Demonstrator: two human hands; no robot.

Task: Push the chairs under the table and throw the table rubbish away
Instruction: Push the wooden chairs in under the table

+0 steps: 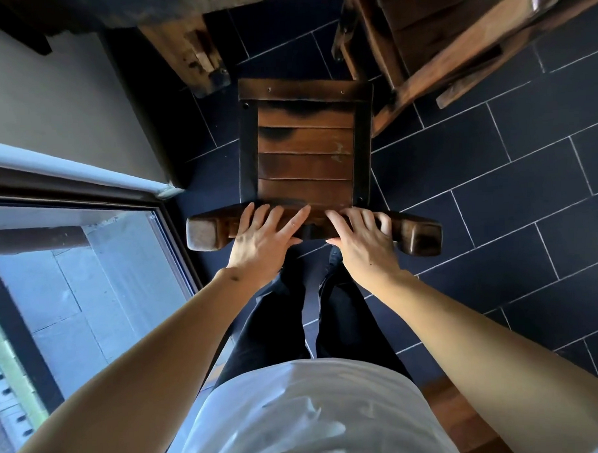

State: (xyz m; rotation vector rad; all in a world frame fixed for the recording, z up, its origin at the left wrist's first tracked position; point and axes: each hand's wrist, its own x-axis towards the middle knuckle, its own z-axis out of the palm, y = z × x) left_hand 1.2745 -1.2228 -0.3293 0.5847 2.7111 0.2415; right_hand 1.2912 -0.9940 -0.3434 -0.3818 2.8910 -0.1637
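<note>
**Wooden chair, both hands on the top rail**

Dark-stained wood everywhere in this one. So the chair (306, 154) sits dead centre on the navy floor tiles (514, 169), seen from straight above, slatted seat facing up and its front edge pointing toward the table (183, 43) at the top of the shot. Only the front edge of the seat is anywhere near the table leg, the rest is out in the open.

Left hand (262, 240) lies over the chair's backrest rail, fingers spread flat across the top and reaching toward the seat, more pressed on than wrapped. Right hand (361, 239) is just beside it on the same rail, fingers curled over the wood in a proper grip.

Second chair (454, 45) stands up at the top right, angled, close to the first one's corner. Glass door (87, 269) runs along the left side. No rubbish visible from here.
</note>
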